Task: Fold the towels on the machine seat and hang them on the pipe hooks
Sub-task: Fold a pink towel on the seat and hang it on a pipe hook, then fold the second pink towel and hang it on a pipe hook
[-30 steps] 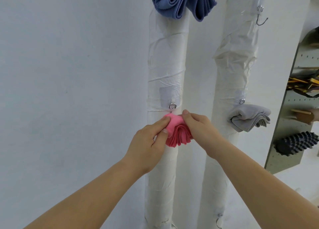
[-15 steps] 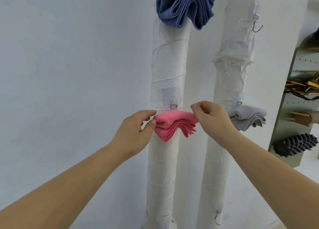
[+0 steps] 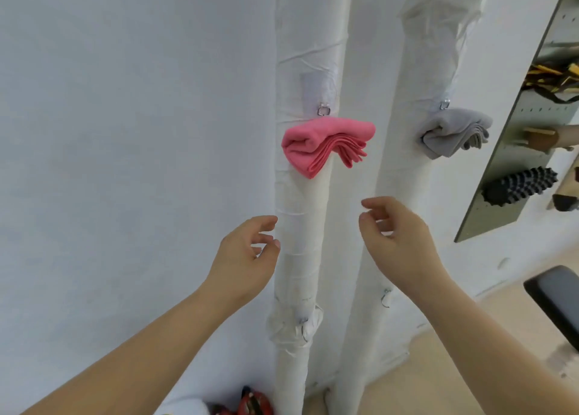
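Left hand (image 3: 244, 251) and right hand (image 3: 394, 236) hover side by side, fingers loosely curled, both empty and touching no cloth. They sit in front of two white wrapped pipes, the left hand beside the left pipe (image 3: 308, 38) and the right hand across the right pipe (image 3: 429, 38). Low on each pipe is a bare hook, one on the left (image 3: 303, 324) and one on the right (image 3: 386, 297). A dark padded edge (image 3: 554, 298) at lower right is possibly the machine seat; it is mostly cut off, so whether more towels wait there cannot be told. Above the hands and well apart from them, the pink towel (image 3: 326, 145) hangs folded on the left pipe just under a metal hook ring (image 3: 323, 110). Its rolled fold bulges left and its free edges fan out to the right. It looks hung, so that towel's step is likely done. The cloth reads as light, soft and floppy, not slippery, and the layers will splay if grabbed by the loose edges. Best hold is a pinch through the whole stack at the thick folded side, close to the hook. The grey towel (image 3: 454, 132) hangs the same way on the right pipe. Farthest right, a pegboard panel (image 3: 488, 195) carries a black spiked roller (image 3: 520, 186).
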A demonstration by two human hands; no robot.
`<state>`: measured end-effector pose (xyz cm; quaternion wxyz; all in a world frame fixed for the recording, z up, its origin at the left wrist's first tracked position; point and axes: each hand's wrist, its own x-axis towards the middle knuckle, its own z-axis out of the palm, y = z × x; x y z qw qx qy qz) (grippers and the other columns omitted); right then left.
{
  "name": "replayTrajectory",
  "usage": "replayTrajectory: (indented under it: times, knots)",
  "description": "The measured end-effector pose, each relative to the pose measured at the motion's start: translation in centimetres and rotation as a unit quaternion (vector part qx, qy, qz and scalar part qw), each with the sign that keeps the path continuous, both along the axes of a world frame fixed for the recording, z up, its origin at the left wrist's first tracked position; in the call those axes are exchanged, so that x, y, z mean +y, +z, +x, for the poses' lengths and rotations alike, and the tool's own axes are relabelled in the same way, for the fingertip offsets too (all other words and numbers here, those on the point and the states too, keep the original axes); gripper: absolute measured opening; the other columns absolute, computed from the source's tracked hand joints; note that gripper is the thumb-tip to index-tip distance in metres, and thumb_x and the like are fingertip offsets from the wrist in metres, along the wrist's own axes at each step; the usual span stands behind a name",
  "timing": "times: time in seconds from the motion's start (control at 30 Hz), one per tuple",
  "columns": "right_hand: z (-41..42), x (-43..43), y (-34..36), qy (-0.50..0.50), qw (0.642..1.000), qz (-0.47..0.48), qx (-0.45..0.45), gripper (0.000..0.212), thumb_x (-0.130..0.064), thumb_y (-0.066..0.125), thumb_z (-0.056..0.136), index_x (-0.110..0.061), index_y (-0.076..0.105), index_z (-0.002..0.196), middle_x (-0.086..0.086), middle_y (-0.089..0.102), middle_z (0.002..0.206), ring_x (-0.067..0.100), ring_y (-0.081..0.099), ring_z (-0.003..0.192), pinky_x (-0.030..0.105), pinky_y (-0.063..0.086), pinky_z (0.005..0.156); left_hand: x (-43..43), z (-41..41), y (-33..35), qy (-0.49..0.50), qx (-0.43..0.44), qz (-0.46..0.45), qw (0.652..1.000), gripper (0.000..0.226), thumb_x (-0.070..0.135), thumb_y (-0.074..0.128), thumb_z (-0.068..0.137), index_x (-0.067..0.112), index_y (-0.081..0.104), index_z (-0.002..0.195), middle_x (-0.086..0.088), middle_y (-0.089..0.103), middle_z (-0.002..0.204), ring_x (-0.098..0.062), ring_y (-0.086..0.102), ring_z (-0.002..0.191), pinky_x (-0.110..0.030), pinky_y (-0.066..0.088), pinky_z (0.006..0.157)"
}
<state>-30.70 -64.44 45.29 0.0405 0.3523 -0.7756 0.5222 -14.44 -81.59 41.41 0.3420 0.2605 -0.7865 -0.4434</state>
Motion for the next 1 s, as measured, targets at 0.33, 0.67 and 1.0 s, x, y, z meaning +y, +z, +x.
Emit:
replayTrajectory:
  times: [0.33, 0.67, 1.0]
  knots:
    - [13.3, 7.8, -12.3, 0.005, 0.946, 0.211, -0.245, 0.023, -0.038, 0.060, 0.096, -0.020, 0.073, 0.091, 0.013, 0.074, 0.097, 0.025, 0.074, 0.088, 0.036, 0.057, 0.069, 5.8, 9.3, -11.4, -0.185, -0.149, 0.066, 0.969, 0.036, 0.014, 0.064, 0.094, 0.044, 0.064, 0.115, 0.015, 0.072, 0.107, -0.008, 0.071, 0.088, -0.016, 0.053, 0.076]
    - [31.8, 28.2, -21.4, -0.182, 0.875, 0.267, -0.362, 0.024, -0.042, 0.056, 0.100, -0.027, 0.070, 0.111, -0.004, 0.076, 0.095, 0.014, 0.073, 0.088, 0.039, 0.062, 0.086, 23.9, 19.9, -22.7, -0.405, -0.275, 0.089, 0.867, 0.033, 0.017, 0.063, 0.096, 0.033, 0.063, 0.125, 0.012, 0.069, 0.108, -0.009, 0.069, 0.089, -0.027, 0.056, 0.081]
    - [48.2, 51.5, -25.8, -0.322, 0.829, 0.210, -0.407, 0.020, -0.031, 0.056, 0.097, -0.028, 0.069, 0.082, -0.002, 0.074, 0.080, 0.021, 0.072, 0.082, 0.040, 0.058, 0.080, 46.7, 30.6, -28.8, -0.497, -0.368, 0.092, 0.780, 0.039, 0.021, 0.060, 0.098, 0.030, 0.057, 0.135, 0.010, 0.065, 0.119, -0.004, 0.064, 0.101, -0.021, 0.050, 0.090]
